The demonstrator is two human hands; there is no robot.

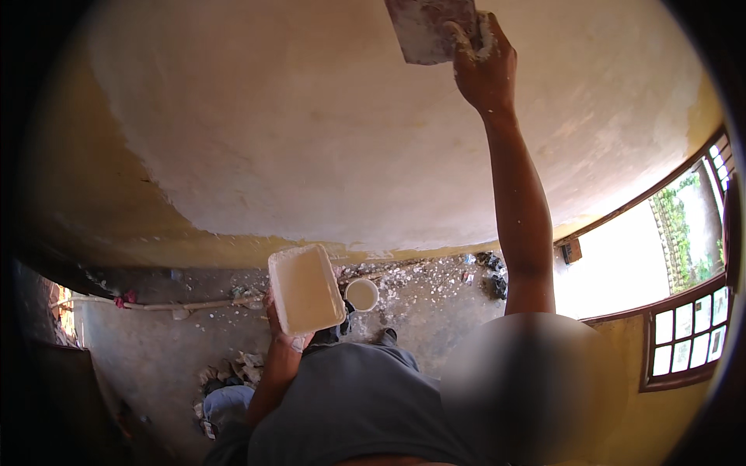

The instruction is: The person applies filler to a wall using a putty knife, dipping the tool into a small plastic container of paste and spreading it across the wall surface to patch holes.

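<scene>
High on the wall (311, 147), my right hand (491, 70) grips a wide flat plastering blade (430, 33), its face smeared with pale filler. White paste clings to the thumb and fingers of that hand. Lower down, my left hand (281, 325) carries a rectangular off-white tub (278, 299), tilted with its mouth facing up toward me. The tub's rim is crusted, and its inside looks pale cream; how much filler it contains I cannot tell. Most of the left fingers are hidden under the tub. A whitish coat covers much of the wall, with yellow-brown paint showing around it.
A round white bucket (362, 295) stands on the grey floor (136, 342) near the wall's foot. White flakes litter the floor there. A long pole (167, 306) lies at left, and rubble (241, 370) lies nearer. An opening (629, 248) and paned window (690, 338) are at right.
</scene>
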